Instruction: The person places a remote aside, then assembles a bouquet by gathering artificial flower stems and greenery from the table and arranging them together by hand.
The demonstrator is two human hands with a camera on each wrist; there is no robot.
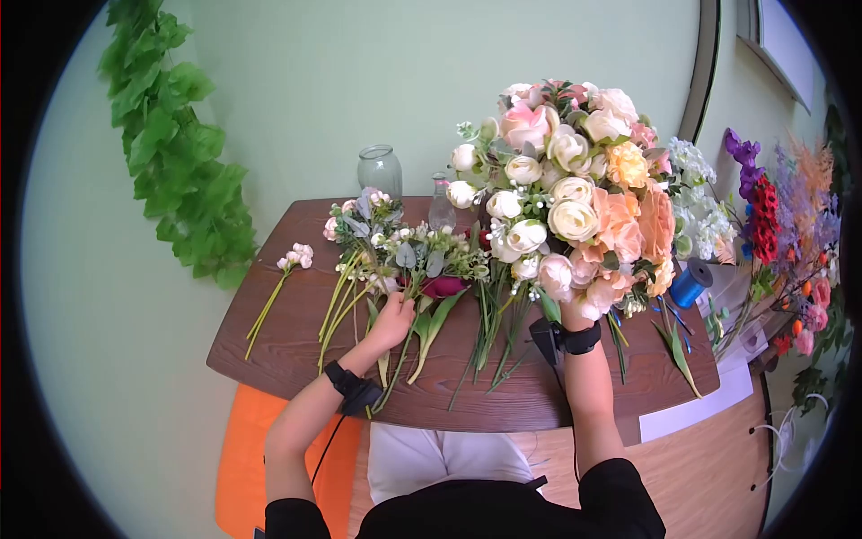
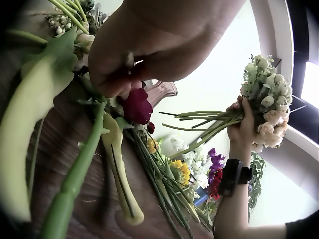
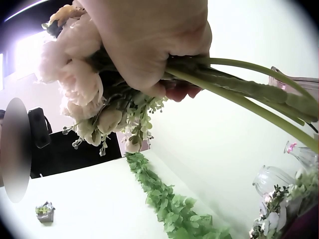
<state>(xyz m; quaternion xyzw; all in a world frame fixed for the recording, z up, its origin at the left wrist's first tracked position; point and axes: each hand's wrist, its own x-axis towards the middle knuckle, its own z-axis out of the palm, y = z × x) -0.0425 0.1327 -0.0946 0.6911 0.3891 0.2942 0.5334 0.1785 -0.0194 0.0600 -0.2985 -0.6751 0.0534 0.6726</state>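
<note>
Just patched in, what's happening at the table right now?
A person is at a wooden table strewn with artificial flower stems. The right hand grips a large bouquet of cream, pink and peach blooms by its stems, held up above the table. The left hand is down among the loose stems, fingers on a dark red flower. A glass jar stands at the back edge.

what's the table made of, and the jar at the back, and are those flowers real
Table: dark wood or wood-look laminate, grain visible, matte. Jar: clear glass, see-through with highlights. Bouquet in the right hand: probably artificial; its stems look uniform, smooth and plastic-like, though I can't be sure.
</note>
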